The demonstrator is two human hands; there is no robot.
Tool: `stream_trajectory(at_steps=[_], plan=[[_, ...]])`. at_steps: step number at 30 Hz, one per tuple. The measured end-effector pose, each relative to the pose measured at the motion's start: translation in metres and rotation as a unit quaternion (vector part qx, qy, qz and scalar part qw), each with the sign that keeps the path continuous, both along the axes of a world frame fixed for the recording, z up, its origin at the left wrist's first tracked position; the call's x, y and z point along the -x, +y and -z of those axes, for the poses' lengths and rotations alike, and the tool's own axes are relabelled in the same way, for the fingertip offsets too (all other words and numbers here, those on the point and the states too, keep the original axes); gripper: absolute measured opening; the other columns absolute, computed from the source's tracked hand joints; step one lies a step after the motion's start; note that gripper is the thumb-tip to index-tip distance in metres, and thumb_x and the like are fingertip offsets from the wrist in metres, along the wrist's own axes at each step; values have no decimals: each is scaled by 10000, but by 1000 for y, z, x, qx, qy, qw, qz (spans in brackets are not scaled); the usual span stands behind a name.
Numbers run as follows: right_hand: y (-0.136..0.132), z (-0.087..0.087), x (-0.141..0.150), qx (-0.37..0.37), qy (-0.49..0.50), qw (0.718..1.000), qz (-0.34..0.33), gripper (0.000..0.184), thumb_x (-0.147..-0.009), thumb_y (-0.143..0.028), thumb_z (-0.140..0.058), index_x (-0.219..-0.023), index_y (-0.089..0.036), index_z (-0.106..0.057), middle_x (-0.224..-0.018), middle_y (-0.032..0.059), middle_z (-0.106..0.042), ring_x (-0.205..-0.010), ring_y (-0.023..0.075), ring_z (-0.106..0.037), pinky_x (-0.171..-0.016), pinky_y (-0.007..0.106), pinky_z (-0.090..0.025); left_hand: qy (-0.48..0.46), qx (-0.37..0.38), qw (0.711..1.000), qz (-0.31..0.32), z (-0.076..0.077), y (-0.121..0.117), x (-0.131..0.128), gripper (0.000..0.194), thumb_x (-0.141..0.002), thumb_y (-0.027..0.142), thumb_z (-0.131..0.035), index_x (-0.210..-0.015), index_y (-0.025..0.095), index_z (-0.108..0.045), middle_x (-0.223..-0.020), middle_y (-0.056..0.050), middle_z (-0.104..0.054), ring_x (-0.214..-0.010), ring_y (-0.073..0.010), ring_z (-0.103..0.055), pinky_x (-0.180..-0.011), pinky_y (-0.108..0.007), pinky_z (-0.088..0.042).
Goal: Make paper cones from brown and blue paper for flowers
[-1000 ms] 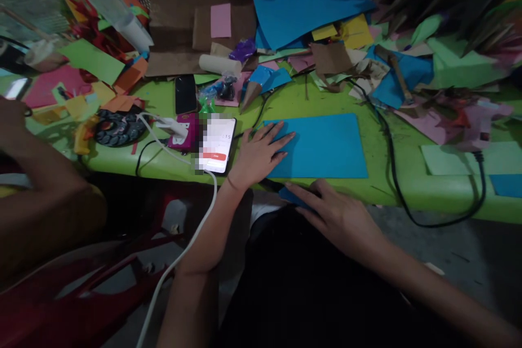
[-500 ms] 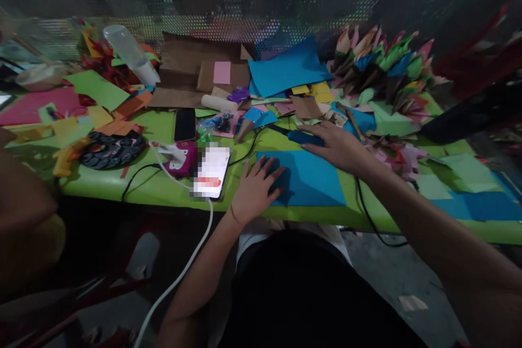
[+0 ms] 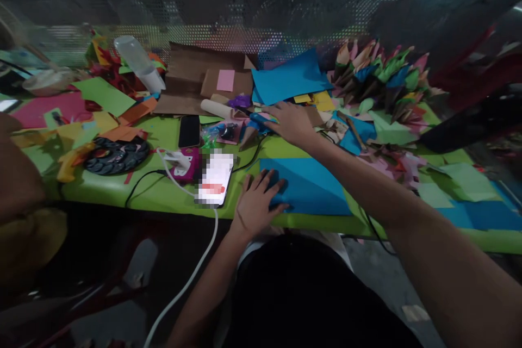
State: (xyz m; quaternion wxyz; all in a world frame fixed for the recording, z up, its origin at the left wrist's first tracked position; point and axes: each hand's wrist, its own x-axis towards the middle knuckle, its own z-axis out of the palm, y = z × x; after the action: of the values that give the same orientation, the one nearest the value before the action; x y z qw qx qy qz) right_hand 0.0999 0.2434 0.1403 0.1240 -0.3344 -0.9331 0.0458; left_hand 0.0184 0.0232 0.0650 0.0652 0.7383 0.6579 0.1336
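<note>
My left hand [image 3: 258, 201] lies flat with its fingers spread, the fingertips on the left edge of a blue sheet of paper [image 3: 312, 185] near the table's front. Stretched farther out, my right hand [image 3: 291, 122] grips a blue-handled tool [image 3: 259, 119] with a narrow dark end pointing left. Its exact kind is hard to make out. Beneath that tool is a brown paper cone with blue paper [image 3: 248, 133]. A white cardboard roll [image 3: 217, 109] and a purple piece [image 3: 240, 100] lie just beyond the tool's tip.
A lit phone [image 3: 216, 179] with a white cable, a purple power block [image 3: 188, 166] and a dark phone [image 3: 190, 131] are left of my hands. Wrapped paper flowers [image 3: 379, 73] stand at back right. A yellow glue gun [image 3: 73, 162] lies by a dark ring-shaped object [image 3: 116, 155].
My right hand has moved left and away from me, carrying the blue-handled tool from above the blue sheet to the paper cone. My left hand stays on the sheet's edge.
</note>
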Motion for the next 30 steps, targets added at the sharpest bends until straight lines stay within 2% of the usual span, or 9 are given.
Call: stream_trajectory(at_steps=[3,5,7,9,15,19,22,26,30], plan=[[-14,6,-55,73,-9,995,-69,405,-976,-421,-548,-1292,-200,-673,-1262,136,-683,-1169,332,-605,-922,413,-467,-3,-8,1000,5,2,0,1,552,-971,554,-535,-1474,327,-529,-1606,-69,-460,-1509,-323,-376,-1218,-605,-308],[-24,17,-92,130,-51,985,-103,444,-908,-510,-628,-1216,-199,-698,-1171,124,-704,-1099,325,-639,-922,420,-480,-4,-15,1000,9,2,0,1,558,-967,550,-546,-1477,323,-528,-1608,-67,-456,-1508,-325,-375,-1221,-600,-306],[-31,30,-120,129,-69,986,-76,599,-782,-606,-729,-1192,-173,-681,-1160,148,-688,-1092,360,-630,-897,444,-492,-1,-21,1000,9,2,0,0,587,-956,558,-561,-1491,322,-511,-1616,-68,-444,-1508,-327,-374,-1228,-595,-296],[-33,42,-136,129,-71,988,-42,657,-717,-622,-771,-1175,-166,-657,-1168,160,-668,-1103,374,-614,-897,456,-491,7,-23,1000,4,3,1,-1,636,-944,584,-565,-1514,316,-479,-1624,-79,-429,-1509,-330,-372,-1229,-593,-293],[-22,55,-134,126,-65,990,21,773,-660,-630,-796,-1268,-197,-595,-1284,173,-604,-1197,419,-560,-950,510,-459,27,-19,999,-19,4,1,-1,692,-949,621,-529,-1549,293,-423,-1639,-103,-400,-1521,-330,-353,-1216,-582,-315],[-9,60,-130,151,-49,987,8,585,-676,-600,-785,-1085,-202,-658,-1153,148,-660,-1083,373,-617,-870,443,-487,28,-18,999,-26,5,-1,0,685,-957,618,-516,-1549,286,-423,-1634,-109,-407,-1514,-331,-365,-1211,-583,-321],[-4,62,-132,203,-20,979,25,441,-727,-500,-767,-1036,-200,-670,-1067,116,-720,-972,308,-669,-766,359,-501,30,-18,999,-29,6,-2,-1,689,-965,609,-505,-1558,273,-406,-1643,-121,-388,-1510,-332,-373,-1205,-587,-332],[-4,60,-139,206,21,978,42,269,-843,-459,-661,-944,-217,-718,-965,78,-772,-878,278,-705,-706,336,-499,40,-24,998,-32,7,-2,-2,703,-963,598,-520,-1567,264,-388,-1641,-129,-388,-1506,-333,-379,-1202,-587,-338],[-5,55,-147,138,33,990,25,367,-966,-475,-493,-961,-233,-769,-996,93,-792,-888,286,-721,-739,369,-525,46,-23,998,-29,6,-2,-3,681,-974,570,-513,-1568,262,-386,-1638,-111,-399,-1503,-324,-376,-1212,-583,-323]])
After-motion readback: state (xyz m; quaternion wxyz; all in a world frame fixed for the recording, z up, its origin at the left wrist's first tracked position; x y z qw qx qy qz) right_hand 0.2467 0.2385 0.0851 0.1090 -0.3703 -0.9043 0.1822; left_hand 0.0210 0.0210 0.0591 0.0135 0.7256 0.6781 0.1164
